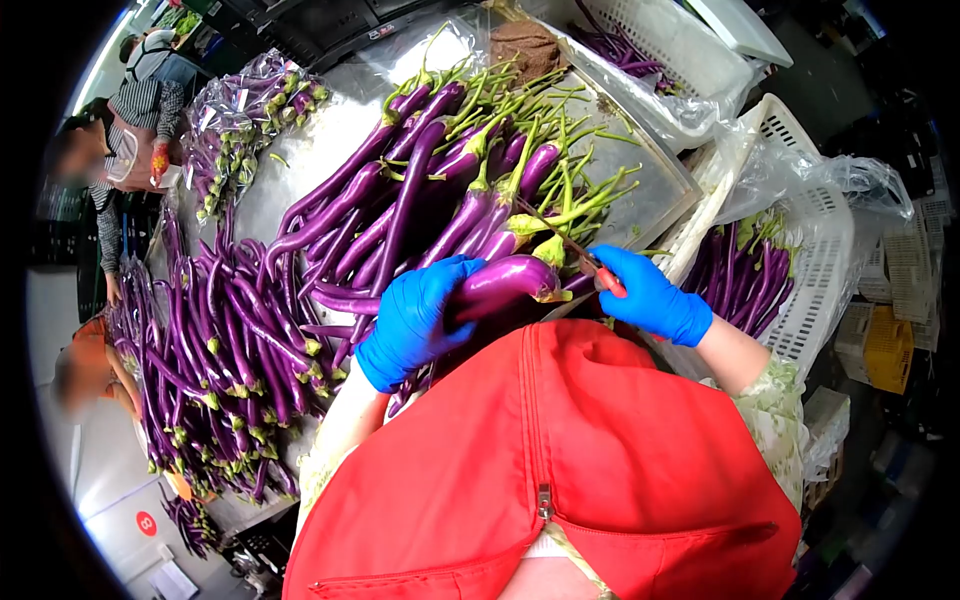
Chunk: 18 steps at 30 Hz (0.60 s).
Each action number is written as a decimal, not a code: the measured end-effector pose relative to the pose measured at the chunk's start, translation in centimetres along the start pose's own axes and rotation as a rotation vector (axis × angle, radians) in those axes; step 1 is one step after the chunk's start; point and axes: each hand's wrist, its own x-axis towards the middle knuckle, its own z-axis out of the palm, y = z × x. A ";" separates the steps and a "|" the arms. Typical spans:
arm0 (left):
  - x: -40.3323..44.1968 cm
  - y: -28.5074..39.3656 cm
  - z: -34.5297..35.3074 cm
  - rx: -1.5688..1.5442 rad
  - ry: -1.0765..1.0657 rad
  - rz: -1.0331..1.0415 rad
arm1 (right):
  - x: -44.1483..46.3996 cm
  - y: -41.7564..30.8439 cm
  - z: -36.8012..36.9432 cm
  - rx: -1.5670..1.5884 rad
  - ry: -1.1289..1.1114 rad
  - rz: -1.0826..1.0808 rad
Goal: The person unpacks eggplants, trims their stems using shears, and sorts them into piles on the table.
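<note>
My left hand [415, 322], in a blue glove, is wrapped around a long purple eggplant [507, 281] just in front of the red apron. The green cap end of this eggplant points right, toward my other hand. In my right hand [650, 297], also gloved in blue, is a red-handled knife [611, 283]. Its thin dark blade reaches up and left, close to the eggplant's stem end; whether it touches cannot be made out. Beyond both hands lies a heap of eggplants [410, 190] with long green stems.
A pile of eggplants [225, 330] covers the table's left side. Bagged eggplants [250, 120] lie at the far left. White crates [815, 270] lined with plastic, holding eggplants, stand at the right. A metal tray [650, 190] lies beside the heap. Other people work along the left.
</note>
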 end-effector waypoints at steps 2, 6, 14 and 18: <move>0.0 0.0 0.2 0.009 -0.004 -0.009 | 0.1 0.3 0.4 0.011 0.022 -0.014; -0.3 -0.5 0.0 0.018 0.042 -0.019 | 0.5 0.9 0.4 -0.059 0.017 -0.022; -3.7 0.6 -7.2 -0.165 0.322 -0.273 | 2.5 2.9 -0.2 0.702 0.089 0.108; -7.6 1.5 -12.0 -0.621 1.111 -0.233 | 3.1 4.9 -0.8 0.888 0.130 -0.003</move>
